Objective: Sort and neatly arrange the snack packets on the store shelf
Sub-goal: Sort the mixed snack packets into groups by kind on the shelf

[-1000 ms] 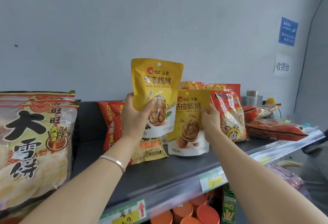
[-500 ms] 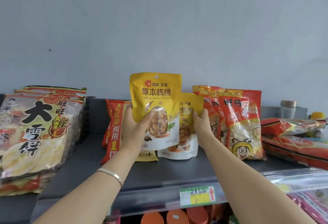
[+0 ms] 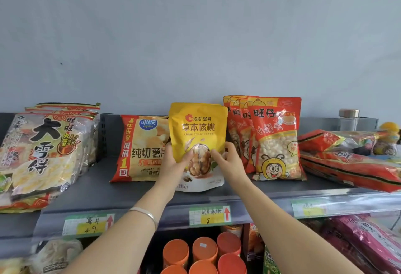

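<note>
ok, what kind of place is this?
Likely a small shop: a grey shelf stocked with snack packets, handwritten price tags along its front rail, orange canisters on the tier below. The left hand and right hand hold a yellow walnut pouch.

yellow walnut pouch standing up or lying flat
Upright. The yellow walnut pouch stands on its base on the shelf, left hand and right hand gripping its sides.

The grey shelf carries, left to right, leaning cracker bags, a chip bag, an upright yellow pouch, a row of red packets and flat red bags; a jar stands at the back.
</note>
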`<action>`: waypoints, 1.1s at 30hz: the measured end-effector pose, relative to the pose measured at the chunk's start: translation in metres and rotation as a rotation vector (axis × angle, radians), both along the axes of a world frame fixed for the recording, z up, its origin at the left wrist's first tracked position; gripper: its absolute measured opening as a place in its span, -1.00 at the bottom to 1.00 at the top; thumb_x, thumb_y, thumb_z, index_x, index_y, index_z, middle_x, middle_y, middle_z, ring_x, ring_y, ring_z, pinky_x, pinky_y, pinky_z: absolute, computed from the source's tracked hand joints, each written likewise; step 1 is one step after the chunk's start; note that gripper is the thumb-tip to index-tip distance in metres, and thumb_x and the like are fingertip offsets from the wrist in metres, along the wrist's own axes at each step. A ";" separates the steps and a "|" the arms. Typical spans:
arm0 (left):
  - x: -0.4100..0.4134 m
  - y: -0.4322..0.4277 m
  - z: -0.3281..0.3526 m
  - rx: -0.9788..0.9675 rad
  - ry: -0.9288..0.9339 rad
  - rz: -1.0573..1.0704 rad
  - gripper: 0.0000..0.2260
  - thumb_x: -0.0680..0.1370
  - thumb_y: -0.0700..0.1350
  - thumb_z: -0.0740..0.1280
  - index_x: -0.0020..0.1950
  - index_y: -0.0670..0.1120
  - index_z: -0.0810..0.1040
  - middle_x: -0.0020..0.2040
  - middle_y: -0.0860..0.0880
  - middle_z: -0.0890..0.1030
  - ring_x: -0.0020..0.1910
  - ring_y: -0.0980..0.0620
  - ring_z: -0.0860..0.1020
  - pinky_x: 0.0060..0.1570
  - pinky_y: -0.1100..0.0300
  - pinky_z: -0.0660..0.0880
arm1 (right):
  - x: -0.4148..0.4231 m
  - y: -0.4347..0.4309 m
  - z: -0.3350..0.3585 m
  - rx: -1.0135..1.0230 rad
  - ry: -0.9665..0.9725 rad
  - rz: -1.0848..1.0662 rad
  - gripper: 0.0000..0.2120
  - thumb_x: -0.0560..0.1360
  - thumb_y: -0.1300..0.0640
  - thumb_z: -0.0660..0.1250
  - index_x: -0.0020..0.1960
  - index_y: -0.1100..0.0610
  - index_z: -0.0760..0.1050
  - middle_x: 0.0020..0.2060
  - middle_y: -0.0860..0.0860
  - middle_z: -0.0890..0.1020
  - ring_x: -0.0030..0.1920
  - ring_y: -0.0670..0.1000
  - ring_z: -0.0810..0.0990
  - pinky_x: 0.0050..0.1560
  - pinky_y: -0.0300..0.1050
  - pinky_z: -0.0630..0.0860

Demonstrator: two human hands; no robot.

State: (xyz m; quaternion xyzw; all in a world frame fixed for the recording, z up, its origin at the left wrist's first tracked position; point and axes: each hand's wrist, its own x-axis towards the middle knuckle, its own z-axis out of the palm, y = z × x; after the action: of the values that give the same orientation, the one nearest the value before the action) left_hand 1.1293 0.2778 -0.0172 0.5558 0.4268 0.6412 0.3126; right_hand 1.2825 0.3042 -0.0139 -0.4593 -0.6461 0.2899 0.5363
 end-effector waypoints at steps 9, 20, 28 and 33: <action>0.006 -0.007 -0.006 -0.068 0.432 0.088 -0.29 0.50 -0.13 0.39 0.49 -0.05 0.00 0.39 -0.04 0.33 0.20 0.04 0.35 0.12 0.20 0.30 | 0.016 0.000 -0.004 -0.026 0.103 -0.153 -0.84 0.58 0.29 0.12 0.11 0.11 0.34 -0.05 0.17 0.59 -0.20 0.08 0.52 -0.31 -0.14 0.38; -0.004 -0.017 -0.005 0.011 0.385 0.313 -0.49 0.50 -0.15 0.39 0.38 -0.07 0.25 0.12 -0.01 0.41 0.08 0.04 0.42 0.03 0.14 0.42 | 0.006 -0.023 -0.010 0.319 -0.286 -0.571 -0.71 0.54 0.16 0.28 0.24 0.19 0.43 0.15 0.16 0.46 0.12 0.21 0.41 0.07 0.04 0.38; -0.044 -0.043 -0.001 0.056 0.521 0.396 -0.92 0.56 -0.12 0.30 0.05 -0.04 0.51 -0.02 0.02 0.56 -0.03 0.05 0.52 -0.11 0.23 0.44 | -0.053 -0.045 -0.013 0.599 -0.486 -0.322 -0.76 0.50 0.16 0.14 -0.01 0.22 0.54 -0.10 0.15 0.56 -0.06 0.24 0.50 -0.09 0.12 0.49; -0.102 -0.063 -0.001 0.030 0.568 0.441 -0.96 0.55 -0.09 0.31 -0.03 0.04 0.52 -0.05 0.08 0.58 -0.05 0.05 0.54 -0.03 0.06 0.53 | -0.107 -0.053 -0.008 0.594 -0.651 -0.196 -0.77 0.56 0.18 0.20 0.16 0.18 0.51 0.05 0.11 0.55 0.07 0.17 0.48 0.02 -0.01 0.44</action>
State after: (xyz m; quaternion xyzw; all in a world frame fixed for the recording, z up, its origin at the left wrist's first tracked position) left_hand 1.0277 0.2146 -0.0184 0.6110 0.5969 0.5192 0.0276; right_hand 1.1750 0.2509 -0.0220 -0.4119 -0.7896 -0.1198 0.4387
